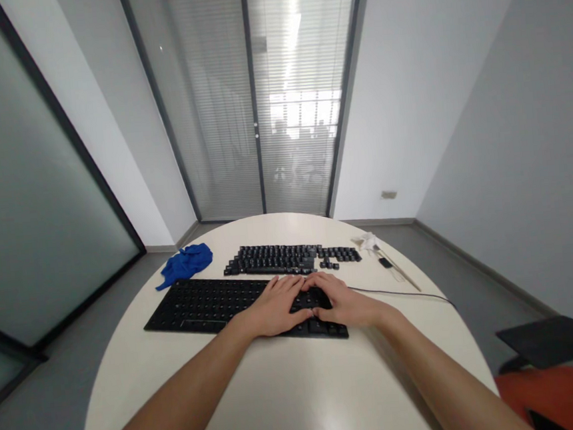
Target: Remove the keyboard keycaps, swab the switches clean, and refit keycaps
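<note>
A black keyboard [201, 304] lies on the table, most of its left and middle part stripped of keycaps. My left hand [278, 307] rests over its right part, fingers stretched forward and thumb apart. From the other side, my right hand [343, 302] reaches onto the same end, fingers bent and thumb spread from them. The thumbs and fingertips of both hands nearly meet. What lies directly beneath the fingers is hidden. Just behind the keyboard, loose black keycaps [275, 257] are laid out in keyboard order, with a smaller group of keycaps [346, 254] at their right.
A crumpled blue cloth [188, 262] lies at the back left of the round table [302, 394]. White tissue [366, 241], a thin stick [400, 270] and a small black object [385, 262] lie back right. The keyboard's cable [398, 293] runs right. A chair [553, 342] stands at right.
</note>
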Tool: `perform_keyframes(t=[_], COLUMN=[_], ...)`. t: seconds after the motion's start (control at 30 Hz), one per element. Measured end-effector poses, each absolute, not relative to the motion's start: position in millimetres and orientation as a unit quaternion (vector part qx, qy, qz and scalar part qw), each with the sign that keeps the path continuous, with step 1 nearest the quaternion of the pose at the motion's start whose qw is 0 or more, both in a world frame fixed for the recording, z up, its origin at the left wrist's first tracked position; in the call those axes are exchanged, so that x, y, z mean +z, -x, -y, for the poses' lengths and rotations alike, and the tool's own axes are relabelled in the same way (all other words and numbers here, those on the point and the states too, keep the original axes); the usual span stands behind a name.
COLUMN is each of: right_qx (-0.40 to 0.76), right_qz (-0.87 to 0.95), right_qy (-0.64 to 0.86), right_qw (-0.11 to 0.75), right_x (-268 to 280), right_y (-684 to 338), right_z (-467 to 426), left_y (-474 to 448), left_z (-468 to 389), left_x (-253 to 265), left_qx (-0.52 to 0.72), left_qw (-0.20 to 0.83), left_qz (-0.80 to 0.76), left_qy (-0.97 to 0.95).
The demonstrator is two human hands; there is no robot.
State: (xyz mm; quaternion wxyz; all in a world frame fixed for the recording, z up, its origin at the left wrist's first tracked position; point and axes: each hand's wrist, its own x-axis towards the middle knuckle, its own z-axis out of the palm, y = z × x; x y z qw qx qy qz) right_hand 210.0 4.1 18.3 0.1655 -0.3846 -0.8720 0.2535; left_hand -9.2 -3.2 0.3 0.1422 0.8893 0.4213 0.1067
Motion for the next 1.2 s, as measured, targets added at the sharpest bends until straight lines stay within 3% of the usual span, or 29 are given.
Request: perform_keyframes(t=[0.3,0.53,0.63,0.73,1.2], right_qx=[0.242,0.076,-0.02,-0.037,-0.018], right_qz=[0.874,0.781,0.705,0.663,0.648], right_qy=[0.379,0.506,0.633,0.703,0.735], right_qw=[0.183,0.358,0.319,0.255,0.202], right_x=[11,2,-4,-12,-29], right_y=[-214,-253,-278,-290,-292], right_z=[-7,-46,-60,-64,-68], left_y=[9,10,10,10,10], left_z=[10,10,11,11,12], left_x=[-2,-9,-8,-7,-6], left_qx=[0.112,0.129,0.13,0.128,0.128], left_qw=[0.091,0.068,0.069,0.067,0.071], left_qz=[-0.416,-0.414,-0.415,-0.418,-0.416], left_qy=[-0.898,-0.898,-0.898,-0.897,-0.897])
